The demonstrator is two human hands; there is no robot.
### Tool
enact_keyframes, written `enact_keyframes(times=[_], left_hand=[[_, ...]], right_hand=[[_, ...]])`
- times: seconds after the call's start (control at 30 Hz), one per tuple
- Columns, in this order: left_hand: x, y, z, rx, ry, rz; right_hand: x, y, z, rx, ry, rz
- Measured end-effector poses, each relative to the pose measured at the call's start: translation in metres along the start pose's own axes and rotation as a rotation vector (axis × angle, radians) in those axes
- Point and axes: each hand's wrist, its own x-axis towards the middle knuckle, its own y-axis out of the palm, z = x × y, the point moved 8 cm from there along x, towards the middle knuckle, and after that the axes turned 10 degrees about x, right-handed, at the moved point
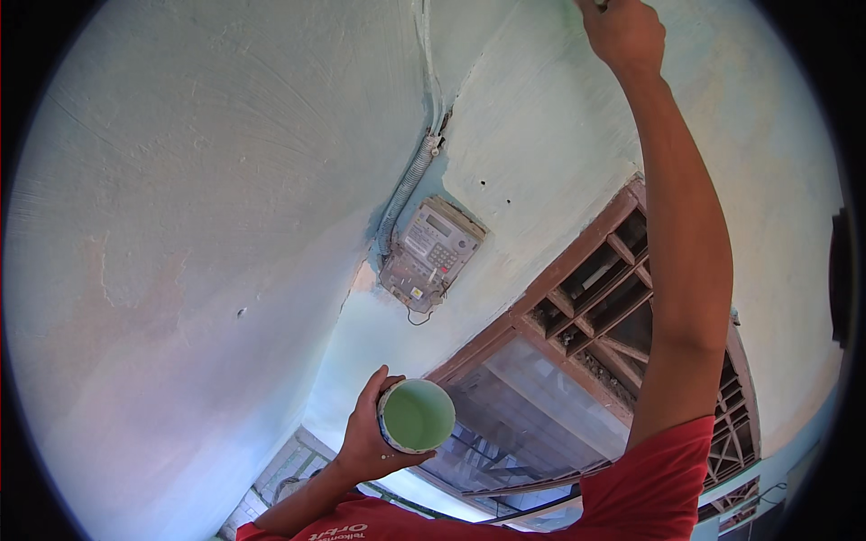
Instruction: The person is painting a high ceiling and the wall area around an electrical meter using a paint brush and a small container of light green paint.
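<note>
My left hand (363, 444) is wrapped round a small round tub of light green paint (417, 417), tipped so that I look down into it. Smears of paint mark the tub's rim and side. High up at the top edge of the view, my right hand (627, 34) is closed, with the arm stretched far overhead. Only a small dark end of what it grips shows; the rest lies outside the picture. Pale green wall (541, 99) lies around the raised hand.
An electricity meter (435, 248) is fixed near the wall corner, with a ribbed conduit (410, 189) and cables running up from it. A brown wooden window frame (577, 288) with latticed vents and glass stands to the right. Another patchy wall (180, 225) rises on the left.
</note>
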Motion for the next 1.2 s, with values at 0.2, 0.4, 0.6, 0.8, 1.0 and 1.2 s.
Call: enact_keyframes(times=[0.2,0.4,0.6,0.8,1.0,1.2], left_hand=[[0.001,-0.006,-0.004,0.024,0.052,0.006],[-0.001,-0.013,-0.007,0.03,0.077,0.024],[0.002,-0.007,-0.001,0.015,0.036,0.048],[0.003,0.004,0.003,0.003,0.039,0.054],[-0.001,0.005,-0.002,0.004,0.054,0.061],[-0.007,0.001,-0.009,-0.007,0.056,0.019]], right_hand=[[-0.098,0.053,0.045,-0.268,-0.365,0.194],[-0.238,0.07,0.087,0.255,-0.265,0.382],[-0.109,0.011,-0.021,0.278,0.08,0.347],[-0.015,-0.078,-0.061,-0.258,0.034,-0.142],[-0.145,0.005,0.018,-0.246,-0.429,0.202],[-0.265,0.039,0.065,0.189,-0.271,0.433]])
